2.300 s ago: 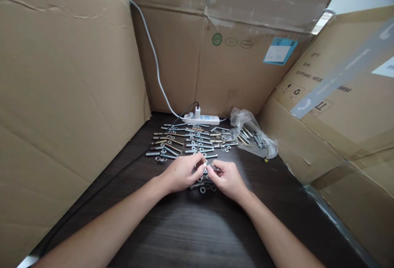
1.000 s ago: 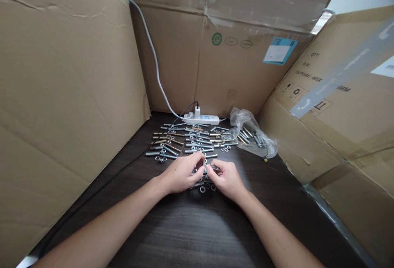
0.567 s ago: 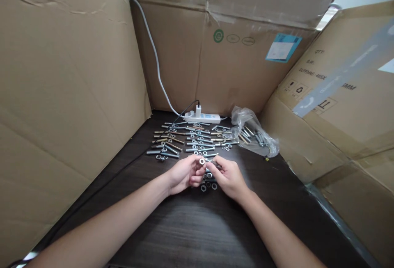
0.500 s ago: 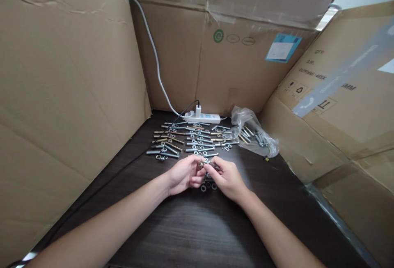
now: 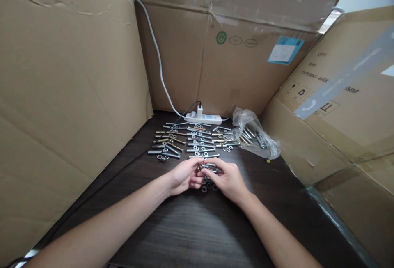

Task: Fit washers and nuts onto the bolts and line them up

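Note:
My left hand (image 5: pixel 184 175) and my right hand (image 5: pixel 227 179) meet over a dark wooden table (image 5: pixel 184 227). The left fingers pinch a small metal nut (image 5: pixel 200 168). The right fingers grip a silver bolt (image 5: pixel 211 165) whose end points at the nut; the two parts touch. Several loose nuts (image 5: pixel 208 186) lie on the table just under the hands. Beyond them, rows of bolts, nuts and washers (image 5: pixel 191 140) are laid out.
Large cardboard boxes wall in the table: one on the left (image 5: pixel 67 75), one at the back (image 5: pixel 227 46), one on the right (image 5: pixel 335 108). A white power strip (image 5: pixel 203 118) with a white cable lies at the back. A clear plastic bag of bolts (image 5: pixel 254 136) lies at the right.
The left hand lifted a nut off the table and brought it to the end of the bolt in the right hand. Both hands stayed in the same spot.

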`<state>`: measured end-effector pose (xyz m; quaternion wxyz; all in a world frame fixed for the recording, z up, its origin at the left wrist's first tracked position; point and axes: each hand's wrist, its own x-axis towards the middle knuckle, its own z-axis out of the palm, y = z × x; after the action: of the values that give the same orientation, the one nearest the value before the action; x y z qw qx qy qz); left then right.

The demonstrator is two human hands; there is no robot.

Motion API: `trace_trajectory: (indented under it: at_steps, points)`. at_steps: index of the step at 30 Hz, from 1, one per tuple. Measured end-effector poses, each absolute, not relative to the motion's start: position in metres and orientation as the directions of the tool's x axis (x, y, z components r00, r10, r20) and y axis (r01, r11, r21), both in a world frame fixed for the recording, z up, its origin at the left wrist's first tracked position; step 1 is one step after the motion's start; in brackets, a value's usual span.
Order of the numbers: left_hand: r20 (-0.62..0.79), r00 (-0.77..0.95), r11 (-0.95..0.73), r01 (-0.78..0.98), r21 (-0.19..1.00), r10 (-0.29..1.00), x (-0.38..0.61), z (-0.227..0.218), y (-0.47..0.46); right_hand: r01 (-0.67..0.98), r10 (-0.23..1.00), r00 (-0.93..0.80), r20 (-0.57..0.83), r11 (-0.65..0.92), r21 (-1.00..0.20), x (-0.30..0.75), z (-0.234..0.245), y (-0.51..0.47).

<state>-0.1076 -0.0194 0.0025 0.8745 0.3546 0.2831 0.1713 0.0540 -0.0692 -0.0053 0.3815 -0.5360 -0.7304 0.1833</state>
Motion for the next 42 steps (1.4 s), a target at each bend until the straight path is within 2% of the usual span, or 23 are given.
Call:
trace_trajectory:
  at_steps: [14,24,29,33,42]
  points:
    - [-0.387,0.775,0.704,-0.103,0.702,0.499,-0.108,0.003,-0.020,0.650,0.913,-0.080,0.400,0.352,-0.673,0.054,-0.005,-0.069]
    - [-0.383,0.720,0.672,-0.155,0.724,0.579,-0.106,0.002,-0.022,0.719,0.943,-0.012,0.332,0.239,-0.653,0.054,0.000,-0.070]
    - [-0.352,0.759,0.687,-0.169,0.706,0.548,-0.108,0.005,-0.021,0.706,0.950,0.000,0.311,0.220,-0.674,0.055,-0.001,-0.070]
    - [-0.313,0.782,0.657,-0.158,0.737,0.539,-0.110,0.009,-0.022,0.699,0.957,-0.052,0.286,0.239,-0.674,0.057,0.003,-0.072]
    - [-0.309,0.810,0.533,-0.005,0.846,0.499,-0.109,0.010,-0.030,0.759,0.928,-0.265,0.262,0.368,-0.537,0.049,0.019,-0.082]
